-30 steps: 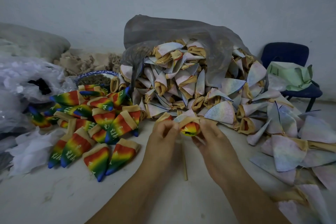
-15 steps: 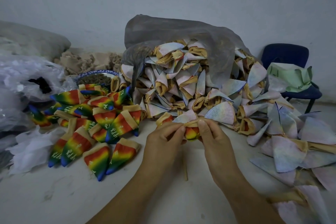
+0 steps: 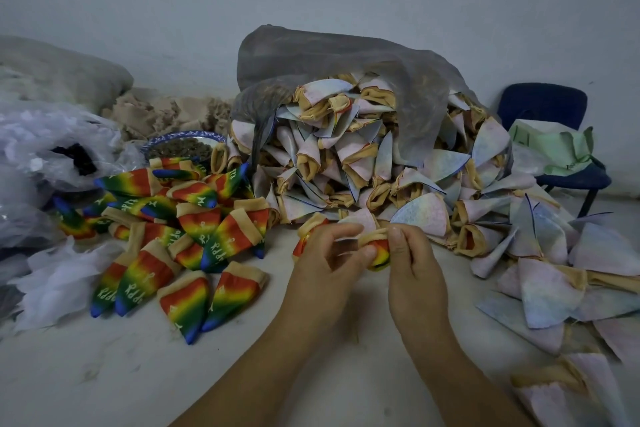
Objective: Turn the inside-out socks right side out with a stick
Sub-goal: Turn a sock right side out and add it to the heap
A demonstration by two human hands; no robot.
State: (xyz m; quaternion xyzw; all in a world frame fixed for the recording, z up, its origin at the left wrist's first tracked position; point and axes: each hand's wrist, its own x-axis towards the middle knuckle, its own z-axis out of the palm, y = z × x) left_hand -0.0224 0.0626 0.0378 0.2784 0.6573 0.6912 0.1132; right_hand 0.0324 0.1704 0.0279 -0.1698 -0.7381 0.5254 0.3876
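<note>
1. Sock in work [image 3: 379, 253]: held up off the floor [image 3: 104, 374] at near centre, just in front of the pale heap. Tan cuff rolled on top, rainbow face showing below it.
2. Left hand [image 3: 329, 263]: fingers curled, thumb and fingertips pinching the cuff's left edge.
3. Right hand [image 3: 414, 274]: thumb and forefinger pinching the cuff's right edge, remaining fingers curled behind the sock.
4. Change over the last second: hands drawn closer together. Rainbow face now hanging below the cuff down to a dark tip, where before only a patch showed at the cuff mouth.
5. Stick: plain between the wrists a second ago. Now at most a faint blur under the left hand, so position not to be told.
6. Reading for the task: this sock judged mostly turned, with a last pull and smoothing left.
7. Finished stock: rainbow socks [image 3: 194, 239] lying at left on the floor, apart from the hands.
8. Stock to do: inside-out socks [image 3: 363, 156] heaped at far centre and spilling right, partly under a grey bag [image 3: 346, 59]. Far larger than the finished lot, so the whole task judged at an early stage.
</note>
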